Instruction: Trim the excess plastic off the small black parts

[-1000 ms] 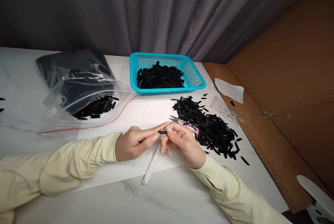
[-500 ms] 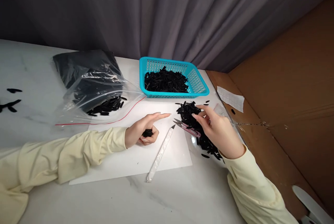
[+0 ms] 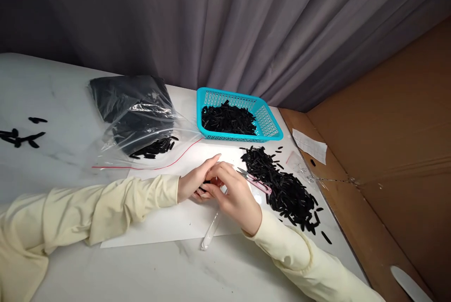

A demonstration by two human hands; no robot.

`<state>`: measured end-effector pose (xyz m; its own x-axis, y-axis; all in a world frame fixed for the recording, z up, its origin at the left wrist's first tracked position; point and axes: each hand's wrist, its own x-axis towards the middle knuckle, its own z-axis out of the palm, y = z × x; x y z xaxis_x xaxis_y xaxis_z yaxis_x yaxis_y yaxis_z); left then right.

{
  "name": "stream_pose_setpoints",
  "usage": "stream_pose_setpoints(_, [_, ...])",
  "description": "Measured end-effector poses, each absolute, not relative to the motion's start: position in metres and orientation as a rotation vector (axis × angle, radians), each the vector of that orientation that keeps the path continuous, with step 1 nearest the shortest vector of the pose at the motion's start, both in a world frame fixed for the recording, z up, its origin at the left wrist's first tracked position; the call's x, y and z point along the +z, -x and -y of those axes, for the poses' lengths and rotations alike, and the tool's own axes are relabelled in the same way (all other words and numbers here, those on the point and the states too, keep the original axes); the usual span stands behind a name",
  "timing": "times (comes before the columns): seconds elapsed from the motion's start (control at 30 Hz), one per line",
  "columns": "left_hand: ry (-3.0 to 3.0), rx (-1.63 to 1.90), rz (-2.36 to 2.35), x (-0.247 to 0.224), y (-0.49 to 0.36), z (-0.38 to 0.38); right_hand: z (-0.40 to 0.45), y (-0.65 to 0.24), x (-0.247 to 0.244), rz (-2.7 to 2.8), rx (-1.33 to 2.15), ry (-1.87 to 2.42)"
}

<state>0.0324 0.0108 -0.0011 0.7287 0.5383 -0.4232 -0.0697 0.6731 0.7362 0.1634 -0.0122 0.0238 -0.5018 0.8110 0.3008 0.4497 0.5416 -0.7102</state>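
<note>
Sleeves of pale cream (image 3: 148, 201) come in from both sides over the near edge of a marbled white table (image 3: 158, 276). A slim tool wrapped in white (image 3: 210, 232) lies slantwise from there, its far end hidden under the person's right hand. Past it, on a white sheet (image 3: 165, 224), the two hands meet. From where I stand, the left hand (image 3: 197, 181) is curled around a few black pieces (image 3: 205, 187), and the right hand (image 3: 237, 201) bends its fingers and thumb over them; I cannot tell whether the right has hold of one.

Just beyond the right hand, pink-handled snips (image 3: 261, 186) rest against a long heap of the same black slivers (image 3: 292, 198), with strays around its edges. Off to the left, more loose pieces (image 3: 33, 138) lie on the table. Farther back sits a clear zip bag (image 3: 141, 109) with a red line along its mouth, black pieces inside near the opening. Beside it stands a turquoise basket (image 3: 243, 138) holding another heap. A white paper slip (image 3: 310, 146) lies on brown cardboard to the right, and behind everything hangs a grey curtain (image 3: 176, 20).
</note>
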Motion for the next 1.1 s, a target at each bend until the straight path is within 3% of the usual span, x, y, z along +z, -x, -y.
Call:
stream_pose_setpoints(0.13, [-0.744, 0.407, -0.655, 0.003, -0.033, -0.011, 0.013, -0.17, 0.029, 1.998, 0.935, 1.011])
stream_pose_setpoints(0.43, [-1.162, 0.647, -0.72, 0.008, -0.029, -0.001, 0.019, -0.214, 0.021, 1.038, 1.728, 1.162])
stream_pose_setpoints(0.77, [-1.718, 0.667, -0.76, -0.001, -0.028, 0.007, 0.025, -0.211, 0.012, 0.876, 1.839, 1.023])
stream_pose_setpoints(1.1, [-1.791, 0.679, -0.83, 0.001, -0.029, 0.008, 0.027, -0.21, 0.007, 0.744, 1.902, 0.995])
